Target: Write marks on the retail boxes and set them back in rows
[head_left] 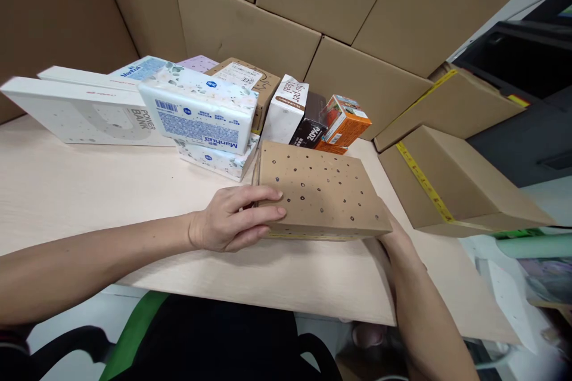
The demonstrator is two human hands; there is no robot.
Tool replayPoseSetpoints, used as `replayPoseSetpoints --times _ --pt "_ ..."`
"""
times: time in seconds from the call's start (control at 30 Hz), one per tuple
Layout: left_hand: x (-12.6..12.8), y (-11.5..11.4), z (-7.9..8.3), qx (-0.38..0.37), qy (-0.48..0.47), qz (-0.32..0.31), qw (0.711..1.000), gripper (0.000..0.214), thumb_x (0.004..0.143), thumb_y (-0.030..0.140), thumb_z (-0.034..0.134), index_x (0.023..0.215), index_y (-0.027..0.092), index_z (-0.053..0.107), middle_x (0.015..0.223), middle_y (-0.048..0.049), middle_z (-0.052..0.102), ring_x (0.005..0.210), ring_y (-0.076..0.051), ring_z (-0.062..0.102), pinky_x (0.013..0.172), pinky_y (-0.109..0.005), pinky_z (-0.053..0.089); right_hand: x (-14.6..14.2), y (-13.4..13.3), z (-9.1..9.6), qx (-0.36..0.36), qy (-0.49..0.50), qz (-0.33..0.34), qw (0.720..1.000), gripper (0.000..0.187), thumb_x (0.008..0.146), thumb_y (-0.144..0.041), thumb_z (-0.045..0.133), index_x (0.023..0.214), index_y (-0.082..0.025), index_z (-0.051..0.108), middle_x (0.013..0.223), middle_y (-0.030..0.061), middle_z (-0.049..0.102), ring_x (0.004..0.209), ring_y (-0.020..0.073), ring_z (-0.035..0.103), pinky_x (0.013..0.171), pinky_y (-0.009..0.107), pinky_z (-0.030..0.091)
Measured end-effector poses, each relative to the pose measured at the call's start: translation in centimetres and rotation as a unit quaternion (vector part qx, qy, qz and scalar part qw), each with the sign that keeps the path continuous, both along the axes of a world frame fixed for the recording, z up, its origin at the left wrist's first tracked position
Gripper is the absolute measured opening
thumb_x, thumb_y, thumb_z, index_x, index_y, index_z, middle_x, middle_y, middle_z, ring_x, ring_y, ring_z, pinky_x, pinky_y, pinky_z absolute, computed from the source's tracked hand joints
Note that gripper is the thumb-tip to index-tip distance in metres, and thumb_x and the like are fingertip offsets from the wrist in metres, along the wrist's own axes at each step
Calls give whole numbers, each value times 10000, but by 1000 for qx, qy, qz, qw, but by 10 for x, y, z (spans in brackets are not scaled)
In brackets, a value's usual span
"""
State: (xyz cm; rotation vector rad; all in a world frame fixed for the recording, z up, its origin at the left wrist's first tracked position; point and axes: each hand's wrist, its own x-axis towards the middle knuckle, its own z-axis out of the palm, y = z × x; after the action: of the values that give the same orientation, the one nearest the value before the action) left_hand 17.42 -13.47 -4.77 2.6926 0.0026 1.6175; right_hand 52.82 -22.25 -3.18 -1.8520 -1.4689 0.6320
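At the pale wooden desk [89,184], your left hand [236,218] and right hand [397,238] are grasping a brown, dark-spotted cardboard box [322,190].

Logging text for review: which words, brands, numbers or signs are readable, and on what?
"POWER BANK": front white box
"Manhua": upper floral pack; also rear blue pack
"20%": black box
"Su-per", rest unsure: white carton
Held box: no readable words
Illegible: other fine print, brown box's label, orange box, yellow tape

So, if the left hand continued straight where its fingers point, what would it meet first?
The brown cardboard box marked with small dark circles; the left hand already appears to touch it, though exact depth is unclear.
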Motion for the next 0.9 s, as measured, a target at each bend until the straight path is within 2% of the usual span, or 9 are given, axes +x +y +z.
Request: replayPoseSetpoints --times 0.17,0.23,0.3,0.4,0.47,0.57,0.63,0.73,0.9 --pt "1 -1 -2 -9 -6 3 1000 266 1032 289 489 1199 154 646 1182 -122 680 1022 -179 723 811 -275 665 9 -2 19 -91 -130 -32 987 210 744 -442 633 697 -240 670 704 23 725 695 245 645 584 339 481" --pt "1 -1 -3 -12 -6 5 1000 270 1025 284 497 1203 151 650 1188 -129 680 1026 -188 722 807 -284 663 22 -5 26 -114 -215 -81 967 311 775 -498 587 830 -223 723 775 57 754 723 265 674 625 362 488" --pt "0 -1 -3 -13 -5 5 1000 269 1023 282 498 1200 151 653 1188 -132 679 1017 -190 720 800 -287 662 37 -13 28 -140 -280 -122 942 532 790 -579 568 1094 -177 738 948 127 787 833 319 718 709 412 518" --pt "0 -1 -3 -9 -2 1 1000 270 1023 276 499 1188 133 658 1180 -147 671 990 -190 714 761 -270 655 55 -34 18 -203 -309 -126 921 894 778 -664 592 1453 -78 560 1280 257 715 1117 424 703 893 499 537" --pt "0 -1 -3 -8 -2 1 1000 270 1020 270 506 1184 122 660 1179 -157 668 984 -192 712 742 -258 648 61 -51 6 -247 -308 -116 911 1055 756 -720 612 1540 -33 451 1420 308 616 1265 470 630 979 535 521" --pt "1 -2 -4 -15 -4 6 1000 265 1018 272 508 1190 142 661 1188 -148 673 997 -188 712 752 -251 645 62 -73 -11 -299 -306 -143 892 1204 728 -836 580 1587 -21 367 1523 319 517 1374 504 536 1034 576 499" --pt "1 -2 -4 -14 -4 6 1000 265 1015 274 507 1196 151 657 1191 -141 675 994 -184 712 748 -249 645 64 -83 -19 -294 -301 -164 892 1219 733 -869 549 1582 -13 369 1519 316 523 1390 496 523 1070 581 478" --pt "1 -2 -3 -8 -4 10 1000 265 1017 275 500 1206 158 645 1191 -134 669 1010 -187 711 771 -267 653 67 -86 -26 -230 -284 -164 916 1145 747 -828 566 1529 -2 436 1469 308 576 1365 468 554 1103 565 464" --pt "2 -2 -3 -6 -2 15 1000 256 1026 263 495 1209 149 633 1182 -142 661 1020 -191 712 784 -278 657 64 -78 -26 -152 -254 -149 943 999 712 -726 631 1460 -72 527 1423 267 630 1323 441 592 1083 552 481"
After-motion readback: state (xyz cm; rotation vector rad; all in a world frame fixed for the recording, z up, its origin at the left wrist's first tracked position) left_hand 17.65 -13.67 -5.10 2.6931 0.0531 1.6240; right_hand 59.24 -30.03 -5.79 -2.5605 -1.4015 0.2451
